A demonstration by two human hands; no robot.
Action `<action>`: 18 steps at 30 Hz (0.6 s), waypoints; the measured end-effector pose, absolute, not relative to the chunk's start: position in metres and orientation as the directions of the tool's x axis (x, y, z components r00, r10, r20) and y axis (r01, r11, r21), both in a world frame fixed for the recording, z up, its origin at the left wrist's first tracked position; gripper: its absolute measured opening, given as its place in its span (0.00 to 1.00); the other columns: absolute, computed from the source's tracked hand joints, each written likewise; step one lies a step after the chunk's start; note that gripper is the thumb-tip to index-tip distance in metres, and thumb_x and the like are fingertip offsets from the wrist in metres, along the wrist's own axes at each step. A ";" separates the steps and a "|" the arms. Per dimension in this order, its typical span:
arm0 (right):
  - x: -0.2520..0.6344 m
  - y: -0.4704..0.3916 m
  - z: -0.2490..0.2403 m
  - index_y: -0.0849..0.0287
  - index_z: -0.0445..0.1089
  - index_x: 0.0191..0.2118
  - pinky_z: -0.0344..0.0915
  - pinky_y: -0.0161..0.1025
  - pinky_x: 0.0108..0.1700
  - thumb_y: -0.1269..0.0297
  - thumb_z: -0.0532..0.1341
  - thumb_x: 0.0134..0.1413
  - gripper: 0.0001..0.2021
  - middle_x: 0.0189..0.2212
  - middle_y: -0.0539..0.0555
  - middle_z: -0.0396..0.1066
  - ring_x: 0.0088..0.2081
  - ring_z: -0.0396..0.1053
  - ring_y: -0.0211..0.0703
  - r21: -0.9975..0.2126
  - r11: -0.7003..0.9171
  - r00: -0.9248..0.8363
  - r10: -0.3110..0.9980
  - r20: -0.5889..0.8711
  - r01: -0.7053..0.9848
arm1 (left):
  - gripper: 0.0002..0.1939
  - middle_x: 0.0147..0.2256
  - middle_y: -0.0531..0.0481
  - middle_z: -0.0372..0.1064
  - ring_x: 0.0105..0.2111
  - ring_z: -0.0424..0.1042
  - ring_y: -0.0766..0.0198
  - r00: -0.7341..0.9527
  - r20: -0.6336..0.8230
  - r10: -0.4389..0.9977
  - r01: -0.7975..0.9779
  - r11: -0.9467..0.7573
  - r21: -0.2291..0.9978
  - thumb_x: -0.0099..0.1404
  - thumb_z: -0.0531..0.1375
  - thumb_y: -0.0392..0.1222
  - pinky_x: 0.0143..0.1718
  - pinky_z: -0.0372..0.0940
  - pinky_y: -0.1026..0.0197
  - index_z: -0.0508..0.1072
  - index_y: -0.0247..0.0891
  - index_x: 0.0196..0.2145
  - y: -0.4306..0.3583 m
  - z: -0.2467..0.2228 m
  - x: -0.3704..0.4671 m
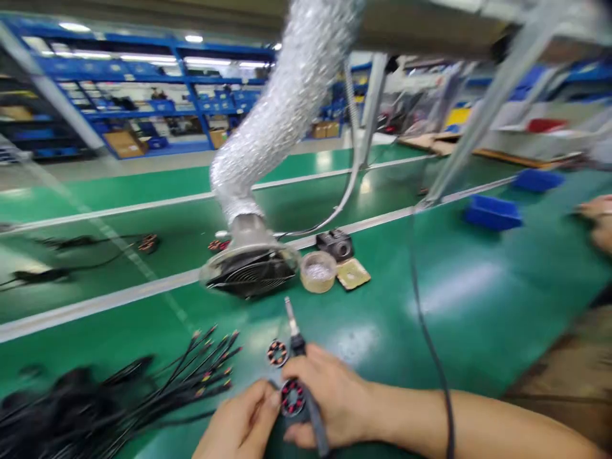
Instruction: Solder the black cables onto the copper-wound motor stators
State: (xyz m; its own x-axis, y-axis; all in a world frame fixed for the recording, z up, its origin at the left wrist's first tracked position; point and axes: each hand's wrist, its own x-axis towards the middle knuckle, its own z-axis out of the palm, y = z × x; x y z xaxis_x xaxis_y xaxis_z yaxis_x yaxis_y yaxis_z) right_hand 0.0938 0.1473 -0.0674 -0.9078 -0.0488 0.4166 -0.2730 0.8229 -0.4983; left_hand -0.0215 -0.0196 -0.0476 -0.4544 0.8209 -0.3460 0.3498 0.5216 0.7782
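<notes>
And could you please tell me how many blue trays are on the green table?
2: one blue tray right of the slanted post's foot, another farther back and right.

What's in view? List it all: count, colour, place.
Soldering iron: one, dark, lower centre
Coil rings: at least four, copper or red, lower centre and left
Cables: many, black, mostly lower left
Tub: one, yellowish, centre
Pad: one, yellow, beside tub
Device: one, black, beside tub
Fan: one, black, centre
Duct: one, silver, above fan
Trays: two, blue, right
Worktop: one, green, foreground
Posts: several, grey, upper right
Shelves: several, blue, background
Cartons: several, brown, background
Other person's hand: one, right edge
Left hand: one, bare, lower centre
Right hand: one, bare, holding iron
</notes>
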 end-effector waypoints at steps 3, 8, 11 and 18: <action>0.104 0.152 -0.058 0.57 0.58 0.49 0.68 0.43 0.42 0.70 0.63 0.42 0.25 0.40 0.55 0.69 0.39 0.67 0.48 -0.638 0.732 -0.929 0.019 0.369 -0.238 | 0.17 0.26 0.54 0.63 0.29 0.62 0.64 -0.496 -0.346 0.797 0.322 0.539 0.779 0.71 0.47 0.48 0.32 0.54 0.64 0.65 0.39 0.28 -0.017 -0.023 -0.016; 0.109 0.158 -0.056 0.56 0.57 0.50 0.67 0.42 0.41 0.78 0.57 0.46 0.23 0.39 0.54 0.69 0.40 0.65 0.47 -0.722 0.646 -0.952 -0.026 0.306 -0.250 | 0.15 0.24 0.56 0.60 0.27 0.60 0.66 -0.520 -0.346 0.781 0.301 0.547 0.782 0.71 0.47 0.43 0.29 0.51 0.64 0.66 0.39 0.29 -0.016 -0.013 -0.012; 0.107 0.156 -0.056 0.55 0.58 0.49 0.67 0.41 0.39 0.79 0.56 0.48 0.22 0.38 0.53 0.69 0.38 0.64 0.45 -0.723 0.644 -0.952 -0.026 0.306 -0.250 | 0.17 0.21 0.58 0.53 0.23 0.54 0.68 -0.506 -0.368 0.780 0.291 0.556 0.779 0.71 0.49 0.47 0.25 0.47 0.64 0.63 0.39 0.26 -0.016 -0.014 -0.009; 0.106 0.153 -0.056 0.54 0.57 0.48 0.67 0.42 0.37 0.77 0.59 0.47 0.22 0.37 0.52 0.69 0.36 0.64 0.45 -0.689 0.690 -0.948 0.015 0.318 -0.220 | 0.12 0.19 0.59 0.50 0.20 0.49 0.69 -0.464 -0.403 0.789 0.230 0.546 0.806 0.68 0.50 0.39 0.21 0.45 0.65 0.62 0.39 0.25 -0.017 -0.017 -0.011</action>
State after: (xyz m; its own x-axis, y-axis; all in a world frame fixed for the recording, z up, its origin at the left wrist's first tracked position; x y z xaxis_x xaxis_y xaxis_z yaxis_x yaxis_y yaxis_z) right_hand 0.1060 0.1531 -0.0563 -0.9481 0.0154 0.3177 -0.2199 0.6901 -0.6895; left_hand -0.0115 -0.0169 -0.0169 -0.4636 0.7893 -0.4026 0.2301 0.5461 0.8055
